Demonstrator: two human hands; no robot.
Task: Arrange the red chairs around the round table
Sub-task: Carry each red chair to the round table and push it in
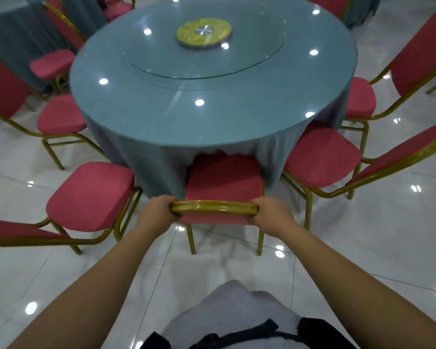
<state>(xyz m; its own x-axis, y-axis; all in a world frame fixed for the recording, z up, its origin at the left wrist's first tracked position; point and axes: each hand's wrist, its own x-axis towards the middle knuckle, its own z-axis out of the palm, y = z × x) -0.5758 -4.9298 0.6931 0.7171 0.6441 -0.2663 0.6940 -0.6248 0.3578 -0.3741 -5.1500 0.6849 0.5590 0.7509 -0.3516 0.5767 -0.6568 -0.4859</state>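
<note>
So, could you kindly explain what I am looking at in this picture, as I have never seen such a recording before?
There is no machine here: a person wears one camera on the head, looking forward and down, so both arms enter from below. The left hand and right hand grip the gold top rail of a red chair, whose seat front touches the draped cloth of the round table. On the table lie a glass turntable and a yellow disc at its centre. More red chairs stand around.
</note>
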